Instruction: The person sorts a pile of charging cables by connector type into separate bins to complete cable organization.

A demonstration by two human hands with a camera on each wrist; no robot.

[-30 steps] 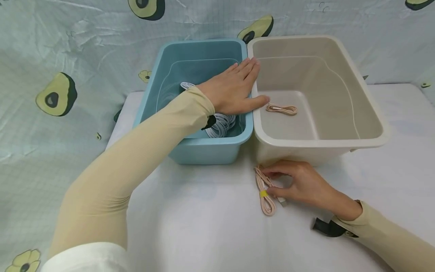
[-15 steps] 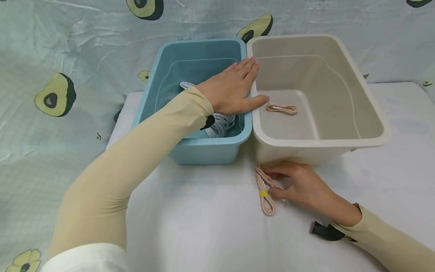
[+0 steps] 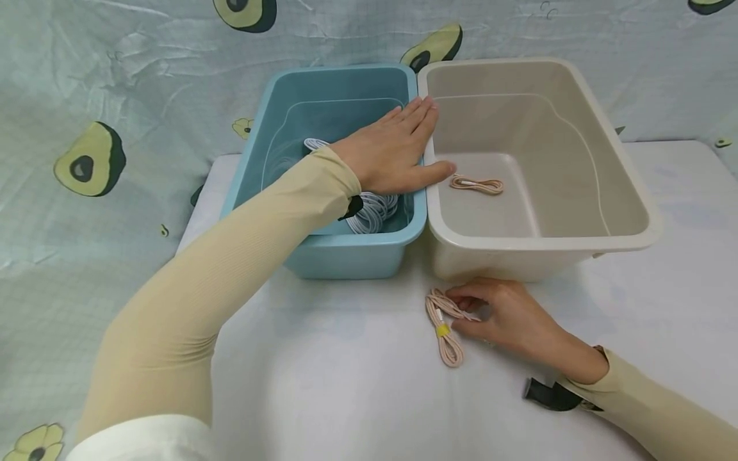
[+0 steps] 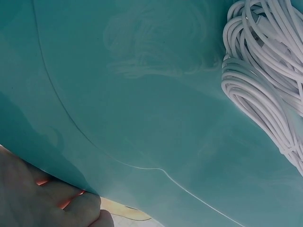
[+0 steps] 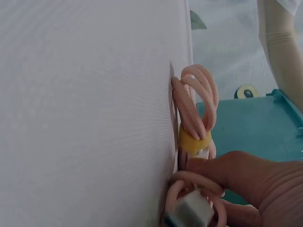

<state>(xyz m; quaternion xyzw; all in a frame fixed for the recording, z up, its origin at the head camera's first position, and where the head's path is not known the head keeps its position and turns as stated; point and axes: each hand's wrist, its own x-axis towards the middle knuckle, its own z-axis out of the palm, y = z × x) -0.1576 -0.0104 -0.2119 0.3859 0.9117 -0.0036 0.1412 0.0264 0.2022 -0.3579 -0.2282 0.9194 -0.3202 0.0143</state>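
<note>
Leftward, the left hand lies flat, fingers straight, on the blue bin rim, white cable coiled below. On the table, the right hand pinches the pink cable bundle near its yellow tie. Judgement: grip at the tie so loops stay gathered; steady both bins.
</note>
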